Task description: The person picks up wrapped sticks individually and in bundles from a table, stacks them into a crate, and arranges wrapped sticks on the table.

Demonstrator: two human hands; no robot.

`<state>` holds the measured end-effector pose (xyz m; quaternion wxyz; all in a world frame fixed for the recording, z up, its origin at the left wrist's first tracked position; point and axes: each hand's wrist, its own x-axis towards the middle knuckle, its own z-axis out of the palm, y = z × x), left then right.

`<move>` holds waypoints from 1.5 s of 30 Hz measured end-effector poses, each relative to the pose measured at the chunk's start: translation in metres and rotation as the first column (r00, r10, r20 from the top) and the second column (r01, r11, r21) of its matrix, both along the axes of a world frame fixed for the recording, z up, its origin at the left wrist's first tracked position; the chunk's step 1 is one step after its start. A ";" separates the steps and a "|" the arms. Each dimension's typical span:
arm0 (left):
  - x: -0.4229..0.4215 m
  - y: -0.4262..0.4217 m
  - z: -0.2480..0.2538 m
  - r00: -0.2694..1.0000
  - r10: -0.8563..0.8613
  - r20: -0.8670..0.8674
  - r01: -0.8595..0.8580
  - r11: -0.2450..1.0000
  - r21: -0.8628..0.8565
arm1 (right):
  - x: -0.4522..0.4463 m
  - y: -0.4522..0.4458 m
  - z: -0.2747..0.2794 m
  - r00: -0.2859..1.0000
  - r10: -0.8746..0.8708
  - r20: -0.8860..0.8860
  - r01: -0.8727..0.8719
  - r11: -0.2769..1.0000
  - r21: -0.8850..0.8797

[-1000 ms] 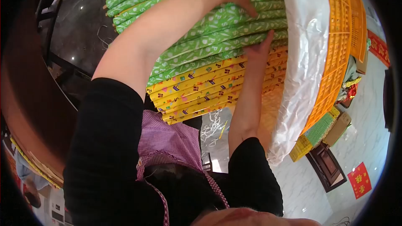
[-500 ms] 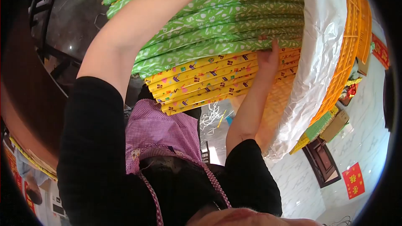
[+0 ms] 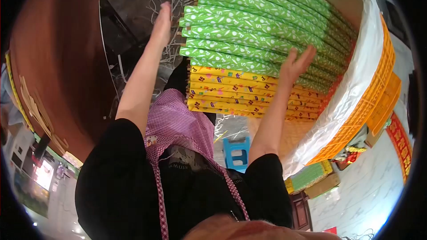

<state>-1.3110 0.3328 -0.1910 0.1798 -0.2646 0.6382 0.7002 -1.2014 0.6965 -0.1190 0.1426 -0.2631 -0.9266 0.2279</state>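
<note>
Long rolls with green printed covers [image 3: 249, 24] lie side by side above a layer of yellow printed rolls [image 3: 231, 90]. Their right ends reach into an orange plastic basket [image 3: 356, 122] lined with white plastic sheeting [image 3: 340, 91]. My left hand [image 3: 163, 26] is held flat, fingers stretched out, just left of the rolls' brown ends, with a small gap to them. Over the lower green rolls, my right hand [image 3: 297, 66] has its thumb and fingers apart and appears to rest on them. Neither hand grips anything.
A dark brown curved surface [image 3: 58, 53] stands on the left. Shredded whitish strips [image 3: 171, 53] lie on the floor behind my left hand. Below the rolls is a blue stool [image 3: 236, 153]. Boxes [image 3: 322, 186] stand beyond the basket at right.
My left hand has come off the top of the green rolls to beside their left ends. My right hand has shifted onto the green rolls. The view has turned, bringing the stool into sight.
</note>
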 end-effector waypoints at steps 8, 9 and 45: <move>0.015 0.059 0.012 0.892 -0.429 -0.143 0.410 0.901 -0.143 | -0.046 0.014 -0.039 0.932 0.132 0.338 -0.183 0.975 0.126; 0.012 0.057 0.007 0.895 -0.423 -0.143 0.404 0.903 -0.142 | -0.048 0.015 -0.041 0.917 0.116 0.381 -0.190 0.969 0.161; -0.014 0.030 0.011 0.981 -0.091 0.171 0.081 0.995 0.063 | -0.150 0.073 -0.038 0.970 0.212 0.122 -0.241 0.915 0.325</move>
